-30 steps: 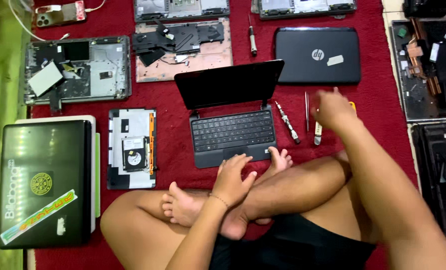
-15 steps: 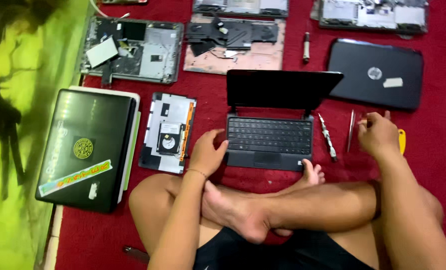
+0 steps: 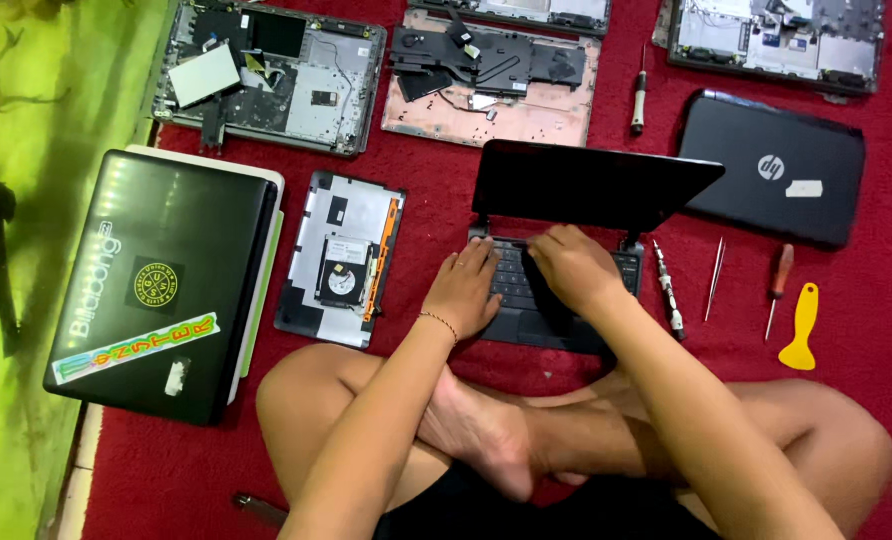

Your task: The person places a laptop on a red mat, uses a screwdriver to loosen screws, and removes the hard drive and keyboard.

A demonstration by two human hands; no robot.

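I sit cross-legged on a red cloth with a small black laptop (image 3: pixel 586 185) open in front of me, its lid tilted toward me. My left hand (image 3: pixel 463 290) rests flat on the left side of its keyboard and palm rest, fingers spread, holding nothing. My right hand (image 3: pixel 571 268) lies on the middle of the keyboard with fingers apart. A thin bracelet circles my left wrist. Much of the keyboard is hidden under both hands.
Right of the laptop lie a screwdriver bit handle (image 3: pixel 666 290), tweezers (image 3: pixel 714 278), a red-handled screwdriver (image 3: pixel 778 285) and a yellow pry tool (image 3: pixel 801 330). A closed black laptop (image 3: pixel 781 165) sits at the right, a stickered one (image 3: pixel 161 280) at the left, opened chassis (image 3: pixel 271 75) behind, a bottom cover (image 3: pixel 341 255) beside my left hand.
My right hand has come from the tools at the right onto the keyboard. My left hand slid from the laptop's front left edge up onto the keys.
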